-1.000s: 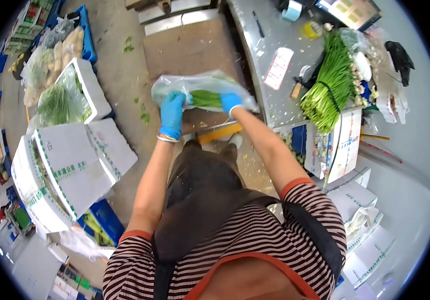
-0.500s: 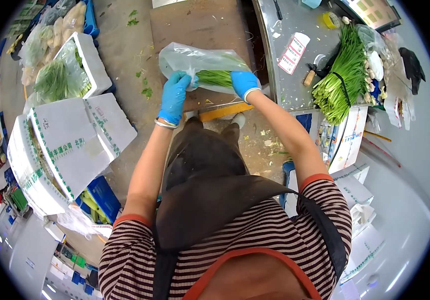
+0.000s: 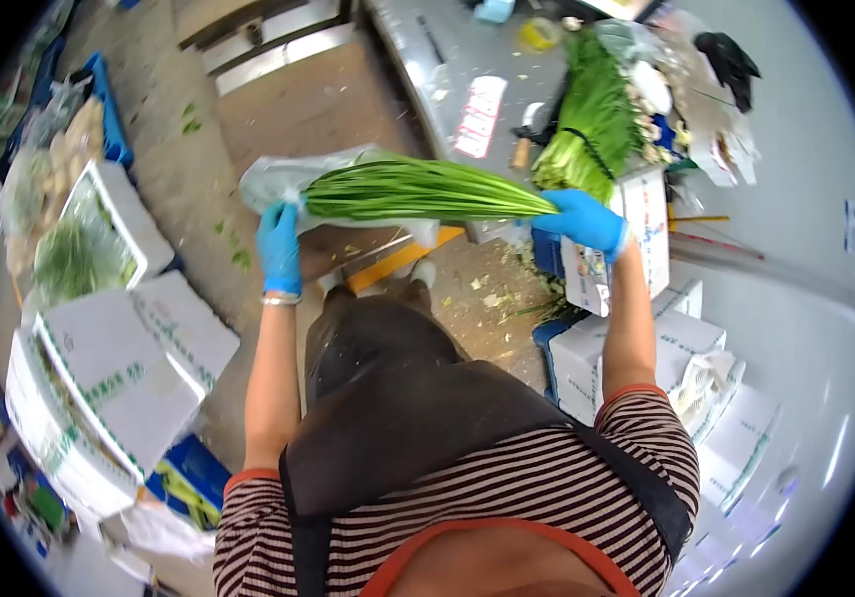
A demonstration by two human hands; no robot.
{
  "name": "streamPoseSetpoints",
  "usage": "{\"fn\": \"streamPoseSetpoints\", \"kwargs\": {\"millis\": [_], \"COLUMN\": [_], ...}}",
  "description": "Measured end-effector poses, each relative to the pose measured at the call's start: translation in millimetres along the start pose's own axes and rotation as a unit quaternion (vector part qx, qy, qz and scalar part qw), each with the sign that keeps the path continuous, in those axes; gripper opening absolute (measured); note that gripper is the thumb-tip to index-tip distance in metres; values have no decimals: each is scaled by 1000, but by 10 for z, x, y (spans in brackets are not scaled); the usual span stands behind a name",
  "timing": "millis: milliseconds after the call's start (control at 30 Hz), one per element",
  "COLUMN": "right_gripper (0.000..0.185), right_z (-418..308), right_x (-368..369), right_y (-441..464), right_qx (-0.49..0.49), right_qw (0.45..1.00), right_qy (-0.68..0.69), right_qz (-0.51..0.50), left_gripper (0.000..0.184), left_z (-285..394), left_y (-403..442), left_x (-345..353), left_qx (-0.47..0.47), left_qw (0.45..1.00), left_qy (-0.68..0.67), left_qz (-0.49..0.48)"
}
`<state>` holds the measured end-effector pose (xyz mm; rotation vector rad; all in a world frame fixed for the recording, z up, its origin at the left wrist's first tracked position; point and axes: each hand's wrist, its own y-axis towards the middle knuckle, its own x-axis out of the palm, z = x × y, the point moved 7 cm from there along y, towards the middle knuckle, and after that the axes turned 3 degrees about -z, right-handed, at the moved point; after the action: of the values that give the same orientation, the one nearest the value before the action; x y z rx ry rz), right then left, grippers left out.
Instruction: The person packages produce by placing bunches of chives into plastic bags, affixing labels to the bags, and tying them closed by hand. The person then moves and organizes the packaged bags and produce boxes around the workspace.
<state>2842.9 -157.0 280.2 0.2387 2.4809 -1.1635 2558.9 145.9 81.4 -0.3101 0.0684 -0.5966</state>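
Observation:
A bunch of long green chives point(image 3: 418, 191) stretches sideways between my gloved hands. My right hand point(image 3: 587, 223), in a blue glove, is closed round its narrow right end. On the other side my left hand point(image 3: 279, 249), also blue-gloved, grips the clear plastic bag point(image 3: 260, 185) near the leafy end of the bunch. The bag lies behind and under the chives, and most of their length is outside it. Part of the bag's edge hangs below the stalks. A larger tied bundle of chives point(image 3: 583, 119) rests on the metal table beyond my right hand.
The metal table point(image 3: 447, 75) holds a label sheet point(image 3: 480, 116), a wooden-handled knife point(image 3: 521, 149) and yellow tape point(image 3: 540, 35). On my left stand a white foam box point(image 3: 139, 214) of bagged greens and white cartons point(image 3: 134, 363). More cartons point(image 3: 637, 343) are stacked at right.
My right hand has moved right with the stalk end, drawing the chives out of the bag into a long span. My left hand has shifted left and lower, still on the bag.

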Motion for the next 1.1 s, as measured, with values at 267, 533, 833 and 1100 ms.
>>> {"fn": "streamPoseSetpoints", "kwargs": {"millis": [267, 533, 833, 1100], "right_gripper": [28, 39, 31, 30], "right_z": [844, 3334, 1074, 42], "right_x": [-1301, -1776, -665, 2285], "right_y": [-1921, -375, 563, 2808], "right_qx": [71, 118, -7, -201], "right_qw": [933, 819, 853, 957], "right_qy": [149, 151, -195, -158], "right_qz": [321, 541, 484, 133], "left_gripper": [22, 25, 59, 54], "left_z": [236, 479, 860, 123], "left_y": [-237, -520, -591, 186], "left_x": [-63, -157, 232, 239], "left_qx": [49, 71, 81, -38], "left_qw": [996, 984, 898, 980], "left_qy": [-9, 19, 409, 195], "left_qz": [78, 164, 139, 28]}}
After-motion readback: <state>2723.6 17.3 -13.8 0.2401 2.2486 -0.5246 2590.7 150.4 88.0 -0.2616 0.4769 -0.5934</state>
